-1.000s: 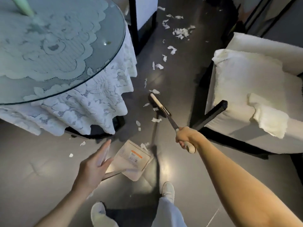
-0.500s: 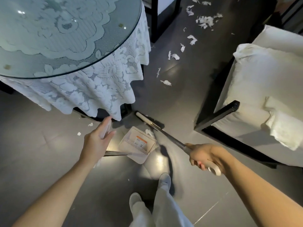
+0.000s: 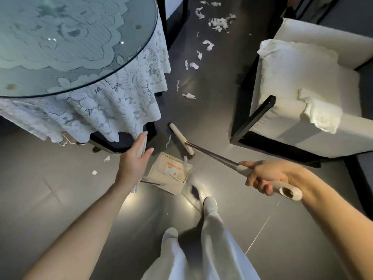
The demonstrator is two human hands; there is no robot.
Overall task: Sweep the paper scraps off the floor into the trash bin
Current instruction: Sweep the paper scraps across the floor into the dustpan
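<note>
My right hand (image 3: 268, 178) grips the cream grip of a long dark broom handle (image 3: 214, 155). The cream broom head (image 3: 181, 139) lies on the dark floor just beyond the dustpan (image 3: 171, 173), close to its open edge. My left hand (image 3: 134, 158) holds the dustpan's upright cream handle between thumb and fingers. A few paper scraps (image 3: 186, 161) lie at the pan's far corner, and a thin strip (image 3: 168, 141) lies beside the broom head. More white scraps (image 3: 188, 96) trail away up the floor to a pile (image 3: 219, 24). No trash bin is in view.
A round glass table with a lace cloth (image 3: 113, 102) stands at the left, its dark base next to my left hand. A white armchair (image 3: 306, 81) with black legs flanks the right. Two small scraps (image 3: 107, 158) lie left of the pan. My feet (image 3: 210, 205) stand behind it.
The broom head has been pulled back along the floor to the dustpan, bringing the nearest scraps with it. My right hand moved right and toward me. My left hand kept its hold.
</note>
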